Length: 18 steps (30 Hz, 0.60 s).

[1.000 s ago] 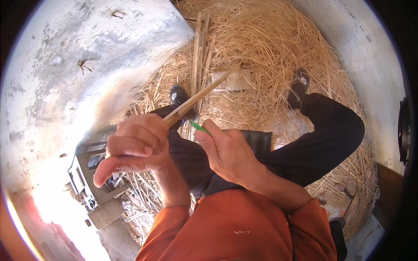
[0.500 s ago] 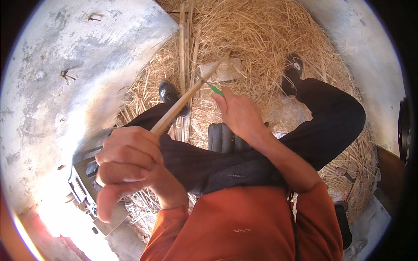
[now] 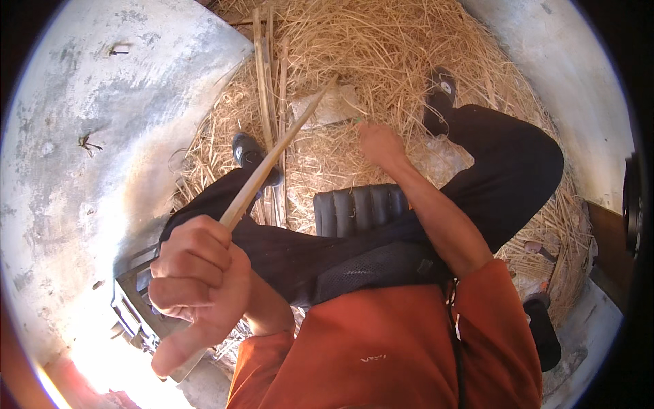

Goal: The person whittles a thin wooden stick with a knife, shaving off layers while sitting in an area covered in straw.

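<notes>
My left hand is closed round the near end of a long, pale wooden stick, its thumb pointing away from the stick. The stick slants up and to the right, tapering to a narrow far tip above a flat stone. Right of the tip and apart from it, my right hand is closed on a small green-handled knife. Only a speck of green shows at the fingers; the blade cannot be made out now.
Straw shavings cover the ground around the flat stone. Several long wooden strips lie beyond my left foot. A black ribbed cushion sits between my legs. At left stand a metal-framed object and a whitewashed wall.
My right hand has moved away from me along the stick and off to its right with the knife. The stick stays in my left hand; the whole view has shifted slightly.
</notes>
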### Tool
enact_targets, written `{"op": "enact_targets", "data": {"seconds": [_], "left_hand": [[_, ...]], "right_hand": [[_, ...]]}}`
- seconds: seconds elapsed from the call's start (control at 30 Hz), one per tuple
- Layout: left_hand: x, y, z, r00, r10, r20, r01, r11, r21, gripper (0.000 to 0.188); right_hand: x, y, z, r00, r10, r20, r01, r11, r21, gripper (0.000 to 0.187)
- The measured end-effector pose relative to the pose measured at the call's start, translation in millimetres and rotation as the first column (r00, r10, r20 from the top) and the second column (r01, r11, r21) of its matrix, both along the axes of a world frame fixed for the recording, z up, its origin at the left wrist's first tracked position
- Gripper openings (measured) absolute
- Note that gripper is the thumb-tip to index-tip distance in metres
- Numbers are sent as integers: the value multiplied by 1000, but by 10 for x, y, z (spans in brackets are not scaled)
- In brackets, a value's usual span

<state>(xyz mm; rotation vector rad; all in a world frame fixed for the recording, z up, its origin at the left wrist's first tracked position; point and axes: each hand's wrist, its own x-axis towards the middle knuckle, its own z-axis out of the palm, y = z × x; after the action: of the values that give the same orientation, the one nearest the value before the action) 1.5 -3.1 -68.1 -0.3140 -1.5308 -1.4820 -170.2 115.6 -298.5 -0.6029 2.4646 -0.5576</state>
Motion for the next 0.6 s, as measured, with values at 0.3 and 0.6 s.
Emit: {"op": "enact_targets", "data": {"seconds": [0.3, 0.6], "left_hand": [[-10, -70, 21, 999, -15, -50, 15, 1000, -14, 69], [-41, -18, 31, 1000, -6, -21, 6, 999, -32, 61]], "right_hand": [[648, 179, 1388, 912, 309, 270, -29, 705, -709, 36], [904, 21, 1550, 973, 226, -53, -216, 793, -570, 28]]}}
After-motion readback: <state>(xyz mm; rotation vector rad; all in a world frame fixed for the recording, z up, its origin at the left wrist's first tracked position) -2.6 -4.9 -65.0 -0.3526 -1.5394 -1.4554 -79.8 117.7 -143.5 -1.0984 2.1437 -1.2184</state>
